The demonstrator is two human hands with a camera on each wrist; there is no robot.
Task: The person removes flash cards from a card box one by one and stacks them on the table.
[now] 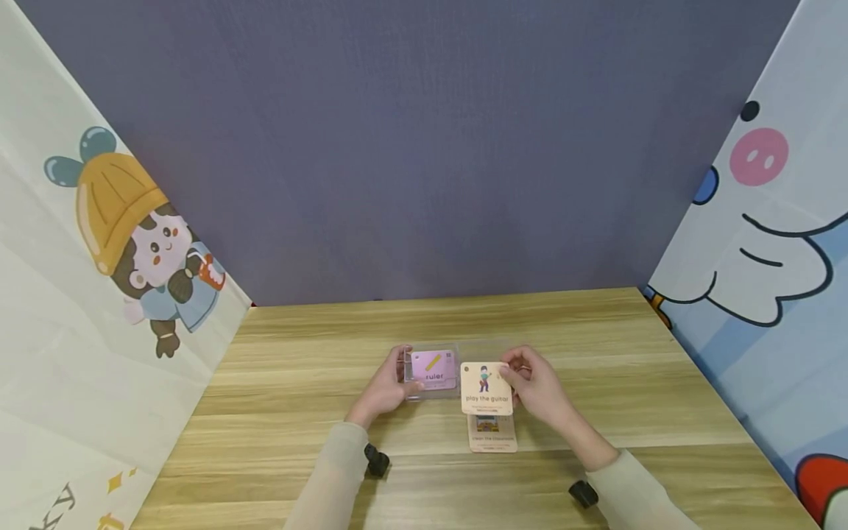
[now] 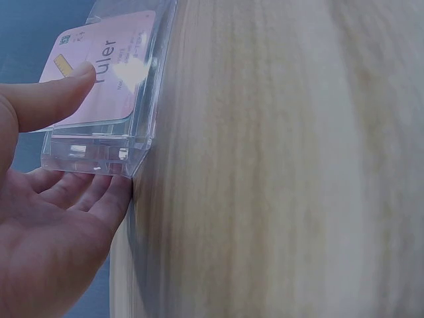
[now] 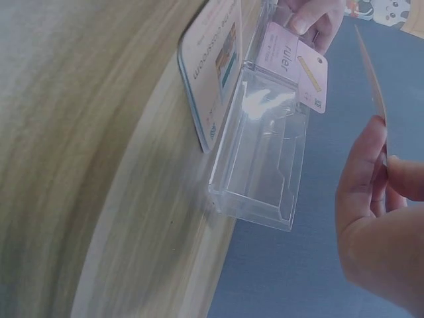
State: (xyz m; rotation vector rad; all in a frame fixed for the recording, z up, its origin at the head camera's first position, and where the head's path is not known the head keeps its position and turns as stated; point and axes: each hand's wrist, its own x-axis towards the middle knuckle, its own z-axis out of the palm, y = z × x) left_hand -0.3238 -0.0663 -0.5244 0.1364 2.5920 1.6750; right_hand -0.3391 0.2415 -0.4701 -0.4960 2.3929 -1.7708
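My left hand (image 1: 386,384) holds the end of a hinged clear plastic box (image 3: 262,156), its thumb over a pink flashcard (image 1: 433,368) printed "ruler" that lies in one half. The fingers are against the box's outer end in the left wrist view. The other half stands open. Between thumb and fingers, my right hand (image 1: 539,386) pinches a cream flashcard (image 1: 486,390) printed "play the guitar", raised above the table; in the right wrist view it appears edge-on. Below it, a stack of flashcards (image 1: 493,439) with a "clean the classroom" card on top lies on the table, partly covered in the head view.
The wood-grain table (image 1: 291,412) runs back to a dark blue-grey panel (image 1: 424,162). Cartoon-printed sheets hang at the left (image 1: 46,294) and right (image 1: 815,294). A small black device sits at each wrist.
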